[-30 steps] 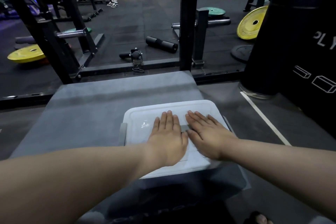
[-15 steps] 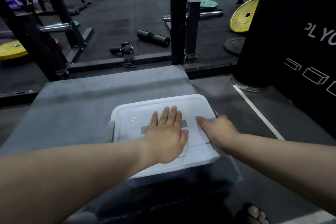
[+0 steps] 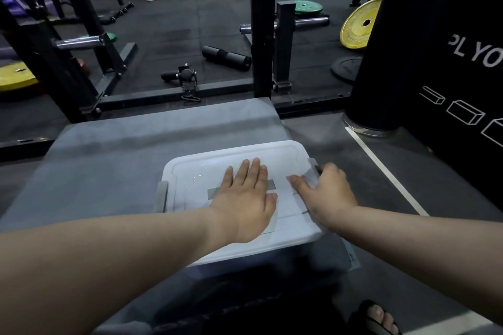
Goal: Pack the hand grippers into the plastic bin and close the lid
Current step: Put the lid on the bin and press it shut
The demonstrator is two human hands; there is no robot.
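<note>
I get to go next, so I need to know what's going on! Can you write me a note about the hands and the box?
Left hand lies flat on the lid, fingers straight.
Right hand curls over the right latch at the lid's edge.
The lid sits on the bin, on the grey pad.
Hand grippers: not visible.
To do: snap the right latch down, then check the left latch.

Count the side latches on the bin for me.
2. The left latch sits untouched on the left edge of the lid; the right latch is on the right edge, held by the right hand. The near edge is partly hidden.
</note>
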